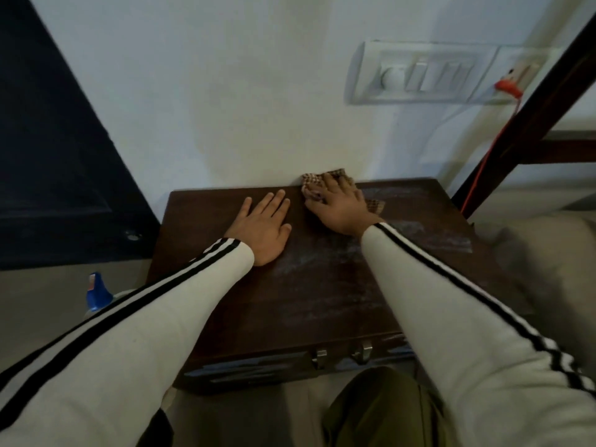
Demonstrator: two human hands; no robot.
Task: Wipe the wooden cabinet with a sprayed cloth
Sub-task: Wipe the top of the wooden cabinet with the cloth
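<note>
A dark wooden cabinet [322,295] stands against a white wall, its top streaked with pale dust or spray marks. My left hand [263,227] lies flat on the top's far left part, fingers straight. My right hand [338,209] presses a brown checked cloth [311,182] onto the far edge of the top, right against the wall. Most of the cloth is hidden under that hand; a corner [375,204] shows to its right. A spray bottle with a blue head [96,293] stands on the floor left of the cabinet, partly behind my left sleeve.
A switch panel [422,72] sits on the wall above right, with an orange cord [483,162] hanging from its socket. A dark wooden frame [522,124] slants at the right. A dark door [54,162] fills the left. Two metal handles [342,354] are on the cabinet front.
</note>
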